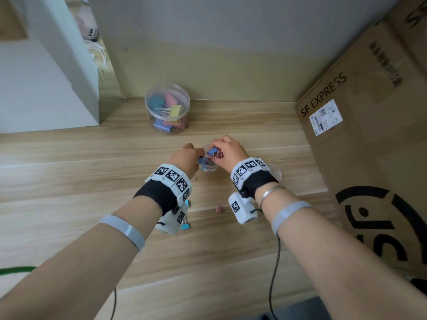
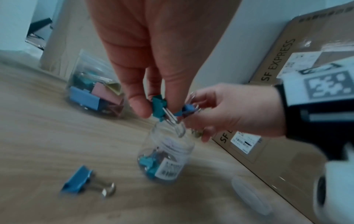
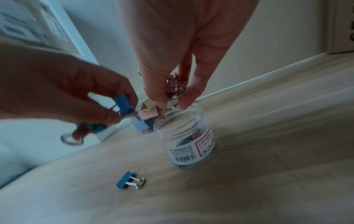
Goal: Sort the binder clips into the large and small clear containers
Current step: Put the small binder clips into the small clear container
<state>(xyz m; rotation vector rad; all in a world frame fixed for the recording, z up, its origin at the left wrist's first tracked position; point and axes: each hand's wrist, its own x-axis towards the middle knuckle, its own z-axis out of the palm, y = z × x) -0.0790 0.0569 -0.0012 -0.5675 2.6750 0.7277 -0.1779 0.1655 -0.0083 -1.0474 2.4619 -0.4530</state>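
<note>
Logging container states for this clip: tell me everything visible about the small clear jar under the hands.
The small clear plastic jar stands upright and lidless on the wooden table, with a threaded neck and a white barcode label with a red frame. Teal, blue and pink small binder clips lie at its bottom. Both hands hold clips just above its mouth; whether the right hand touches the rim is unclear.

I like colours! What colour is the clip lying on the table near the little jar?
Blue, with silver handles; the right wrist view shows it best.
</note>
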